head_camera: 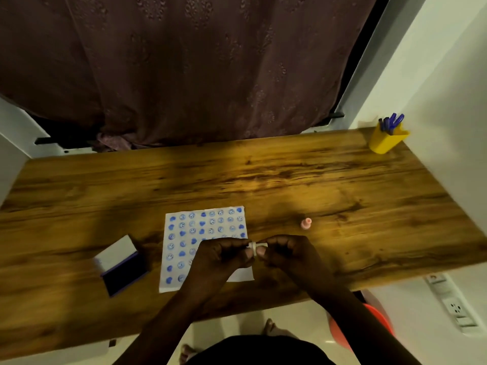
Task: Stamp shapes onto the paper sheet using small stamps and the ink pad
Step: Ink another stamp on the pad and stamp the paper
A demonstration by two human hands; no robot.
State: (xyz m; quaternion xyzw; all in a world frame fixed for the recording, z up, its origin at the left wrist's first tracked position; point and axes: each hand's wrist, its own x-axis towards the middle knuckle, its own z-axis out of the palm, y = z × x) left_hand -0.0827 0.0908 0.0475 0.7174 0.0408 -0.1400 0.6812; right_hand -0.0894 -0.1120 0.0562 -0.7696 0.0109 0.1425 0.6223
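A white paper sheet (pixel 210 225) lies on the wooden table, covered with several rows of blue smiley and heart prints. My left hand (pixel 224 255) and my right hand (pixel 287 252) meet above the sheet's right edge, both pinching a small white stamp (pixel 257 246) between their fingertips. My hands hide the sheet's lower right part. An open ink pad (pixel 123 275) with a dark blue pad and raised white lid sits left of the sheet. A small pink stamp (pixel 306 223) stands upright on the table to the right.
A yellow pen holder (pixel 386 143) with blue pens stands at the table's far right corner. A dark curtain hangs behind the table. A white wall runs along the right side. An orange stool (pixel 379 325) and a power strip (pixel 453 304) are below the table's near right edge.
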